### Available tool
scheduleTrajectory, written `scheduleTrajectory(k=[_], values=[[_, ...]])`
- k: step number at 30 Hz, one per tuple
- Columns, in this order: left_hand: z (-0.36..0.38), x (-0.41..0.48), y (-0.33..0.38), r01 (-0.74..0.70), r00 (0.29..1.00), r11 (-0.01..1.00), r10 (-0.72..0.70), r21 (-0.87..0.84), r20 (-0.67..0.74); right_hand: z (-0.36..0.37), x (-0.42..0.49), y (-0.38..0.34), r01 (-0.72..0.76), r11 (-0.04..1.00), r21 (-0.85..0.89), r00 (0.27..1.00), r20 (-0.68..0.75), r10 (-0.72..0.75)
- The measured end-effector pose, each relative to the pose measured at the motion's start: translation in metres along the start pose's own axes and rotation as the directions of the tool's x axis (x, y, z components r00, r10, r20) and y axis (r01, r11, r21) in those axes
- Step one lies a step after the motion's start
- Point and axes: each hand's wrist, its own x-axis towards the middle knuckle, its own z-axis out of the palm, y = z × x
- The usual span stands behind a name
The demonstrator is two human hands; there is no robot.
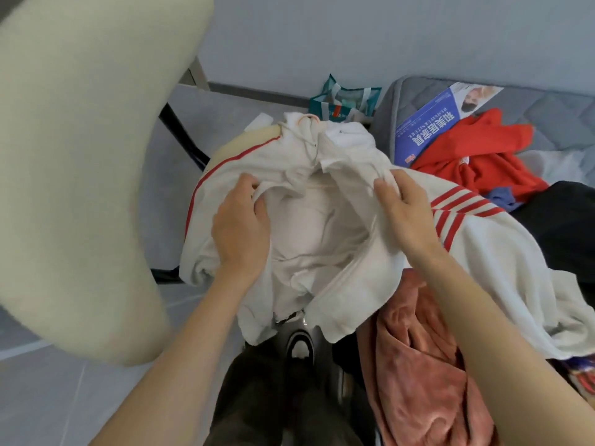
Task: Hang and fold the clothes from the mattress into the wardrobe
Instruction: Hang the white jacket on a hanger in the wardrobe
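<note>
A person's left hand (241, 230) and right hand (407, 214) each grasp a front edge of a soft white jacket (322, 226) with red stripes, fingers curled into the cloth and spreading it open. The jacket hangs just off the left edge of a grey quilted mattress (547, 111), one striped sleeve trailing onto it. A crumpled red top (483, 156) and a glossy blue label (428, 130) lie near the mattress's rounded far corner; a plush pink garment (415, 365) is bunched at its near edge
</note>
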Motion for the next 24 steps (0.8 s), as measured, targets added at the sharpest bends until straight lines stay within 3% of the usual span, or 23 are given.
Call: scheduleTrajectory(k=[3,6,8,11,14,16,18,21,23,24], values=[[0.008,0.049,0.023,0.1,0.995,0.979,-0.102,-0.177,-0.003,0.0,0.039,-0.017,0.039,0.999,-0.034,0.999,-0.012,-0.039],[0.027,0.074,0.03,0.37,0.914,0.783,-0.21,-0.499,0.348,0.015,0.058,-0.012,0.038,0.977,-0.208,0.999,0.0,-0.039],[0.038,0.065,0.021,0.42,0.854,0.787,-0.173,-0.452,0.491,0.027,0.046,-0.002,0.044,0.937,-0.346,0.997,-0.042,-0.062],[0.045,0.024,-0.011,0.349,0.849,0.884,-0.158,-0.312,0.504,0.046,0.005,0.026,0.136,0.897,-0.42,0.984,-0.049,-0.172],[0.047,-0.024,-0.053,0.204,0.914,0.979,-0.183,-0.021,0.362,0.06,-0.036,0.059,-0.011,0.927,-0.376,0.999,0.032,0.025],[0.044,-0.049,-0.074,0.338,0.92,0.941,-0.328,-0.009,0.217,0.068,-0.056,0.073,-0.169,0.929,-0.33,0.983,0.017,0.185],[0.043,-0.072,-0.089,0.559,0.823,0.822,-0.534,-0.108,0.191,0.076,-0.076,0.081,-0.306,0.916,-0.26,0.945,0.035,0.325],[0.043,-0.094,-0.1,0.77,0.636,0.622,-0.738,-0.138,0.224,0.092,-0.097,0.086,-0.492,0.858,-0.148,0.851,0.126,0.509],[0.043,-0.098,-0.099,0.897,0.424,0.33,-0.832,-0.294,0.359,0.102,-0.102,0.089,-0.665,0.744,0.068,0.743,0.169,0.648],[0.044,-0.097,-0.098,0.915,0.324,0.15,-0.826,-0.374,0.462,0.106,-0.101,0.089,-0.739,0.637,0.218,0.673,0.21,0.709]])
